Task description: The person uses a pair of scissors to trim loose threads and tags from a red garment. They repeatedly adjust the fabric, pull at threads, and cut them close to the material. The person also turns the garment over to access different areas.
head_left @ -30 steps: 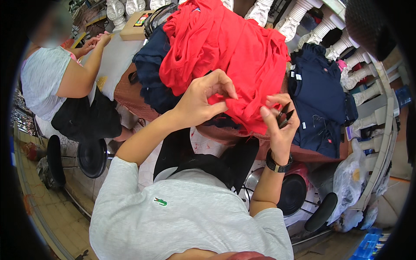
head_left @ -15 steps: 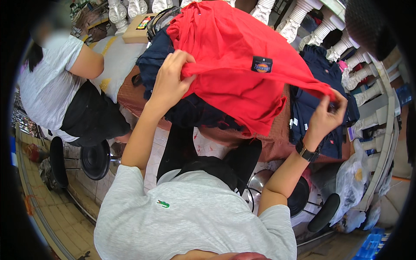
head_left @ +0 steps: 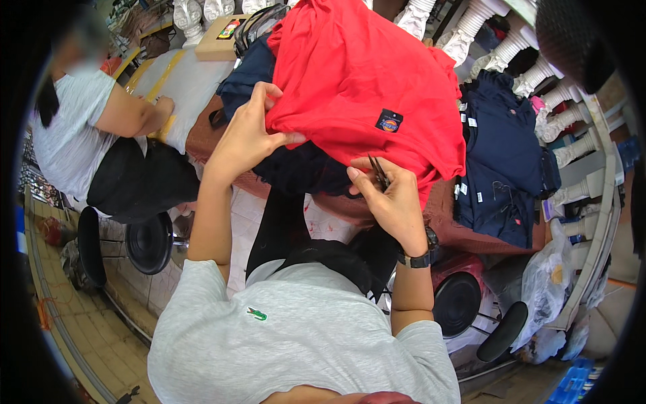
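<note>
A red garment (head_left: 356, 71) lies spread over a heap of navy clothes (head_left: 303, 168) in front of me. It has a small dark label (head_left: 389, 121) near its lower edge. My left hand (head_left: 250, 135) is closed on the garment's left edge, thumb reaching over the hem. Below the label, my right hand (head_left: 397, 202) has its fingers wrapped round a pair of dark thread snips (head_left: 378, 172). Their pointed blades stick up past the fingers, next to the red hem. Part of the snips is hidden in the palm.
Navy garments with white tags (head_left: 505, 148) are stacked to the right on the brown-covered table (head_left: 441, 205). Another person (head_left: 84, 128) sits at the left beside a taped plastic-wrapped bundle (head_left: 158, 74). A cardboard box (head_left: 219, 40) and white balusters (head_left: 498, 50) stand behind.
My right hand has let go of the garment's right end and come inward, with snips now showing in it. The red cloth has dropped flatter. My left hand is slightly lower.
</note>
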`<state>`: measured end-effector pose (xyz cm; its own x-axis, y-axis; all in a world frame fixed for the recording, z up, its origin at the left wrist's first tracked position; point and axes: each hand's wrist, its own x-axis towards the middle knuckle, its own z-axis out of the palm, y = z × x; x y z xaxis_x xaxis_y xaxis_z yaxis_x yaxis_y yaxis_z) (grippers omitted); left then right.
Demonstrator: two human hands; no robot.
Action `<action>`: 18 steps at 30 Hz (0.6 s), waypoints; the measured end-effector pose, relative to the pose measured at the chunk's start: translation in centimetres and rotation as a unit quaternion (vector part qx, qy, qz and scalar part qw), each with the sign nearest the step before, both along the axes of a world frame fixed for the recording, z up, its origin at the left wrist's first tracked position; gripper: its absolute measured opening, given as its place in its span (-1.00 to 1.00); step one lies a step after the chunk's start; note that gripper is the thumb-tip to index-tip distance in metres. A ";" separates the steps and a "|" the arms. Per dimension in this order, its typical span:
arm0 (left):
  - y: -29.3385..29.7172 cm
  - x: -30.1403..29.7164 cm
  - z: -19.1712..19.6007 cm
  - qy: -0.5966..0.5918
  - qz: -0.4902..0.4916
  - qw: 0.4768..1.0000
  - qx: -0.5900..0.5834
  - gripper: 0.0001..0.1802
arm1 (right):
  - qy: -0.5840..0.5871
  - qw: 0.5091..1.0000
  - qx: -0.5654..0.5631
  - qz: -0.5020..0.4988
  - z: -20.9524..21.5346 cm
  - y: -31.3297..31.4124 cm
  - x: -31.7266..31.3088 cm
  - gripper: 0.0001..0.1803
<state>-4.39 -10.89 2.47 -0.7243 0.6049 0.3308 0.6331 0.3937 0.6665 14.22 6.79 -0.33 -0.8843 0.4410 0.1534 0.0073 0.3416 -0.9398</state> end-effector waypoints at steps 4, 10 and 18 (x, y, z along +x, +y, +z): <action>-1.2 -0.6 0.0 -0.133 -0.226 0.948 0.179 -0.33 | -0.001 1.000 -0.013 0.008 -0.3 -0.2 -1.2 -0.67; 0.7 0.9 1.9 -0.177 -0.316 0.885 0.292 -0.23 | 0.131 0.971 -0.202 -0.008 1.3 -0.4 -4.3 -0.72; 4.5 0.7 3.1 -0.020 -0.171 0.963 0.208 -0.28 | 0.218 0.954 -0.178 -0.098 4.4 2.4 -5.8 -0.85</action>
<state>-3.72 -6.35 5.54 -0.5246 0.6309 0.5716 0.6482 -0.1393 0.7487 8.44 9.20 4.06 -0.6654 0.6845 0.2979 -0.3808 0.0320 -0.9241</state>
